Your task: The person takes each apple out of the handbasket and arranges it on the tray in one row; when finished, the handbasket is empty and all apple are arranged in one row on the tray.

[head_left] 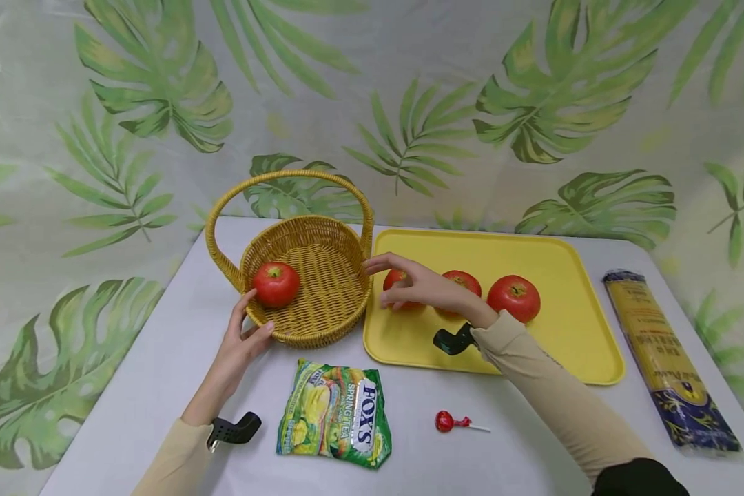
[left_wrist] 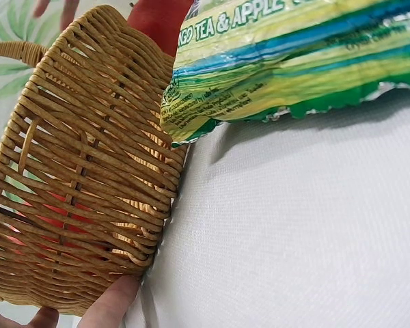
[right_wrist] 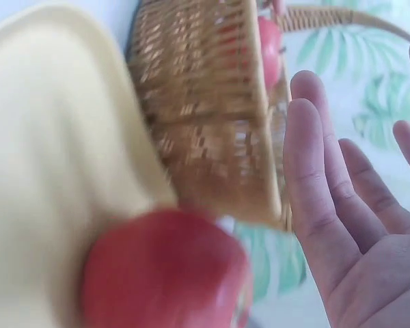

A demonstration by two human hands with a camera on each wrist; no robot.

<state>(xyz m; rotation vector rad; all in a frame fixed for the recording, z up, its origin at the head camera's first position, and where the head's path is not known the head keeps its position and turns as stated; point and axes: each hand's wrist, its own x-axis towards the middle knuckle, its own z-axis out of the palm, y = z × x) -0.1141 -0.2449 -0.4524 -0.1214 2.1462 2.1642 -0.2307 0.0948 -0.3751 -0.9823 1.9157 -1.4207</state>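
Note:
A wicker basket [head_left: 322, 337] with a tall arched handle stands at the left, one red apple [head_left: 276, 284] inside it by the left wall. My left hand [head_left: 235, 348] holds the basket's near left rim, its thumb and fingers spread along the wall. In the left wrist view the thumb [left_wrist: 113, 304] lies against the weave. My right hand [head_left: 430, 286], fingers extended and holding nothing, hovers over the left part of the yellow tray [head_left: 552, 344], beside the basket's right rim. Three red apples [head_left: 514, 298] sit on the tray, two partly hidden behind this hand.
A green FOX'S candy bag [head_left: 335, 413] lies in front of the basket. To its right is a red-wrapped lollipop [head_left: 444, 421]. A long yellow and blue packet [head_left: 669, 358] lies at the table's right edge. A leaf-print cloth [head_left: 409, 138] hangs behind.

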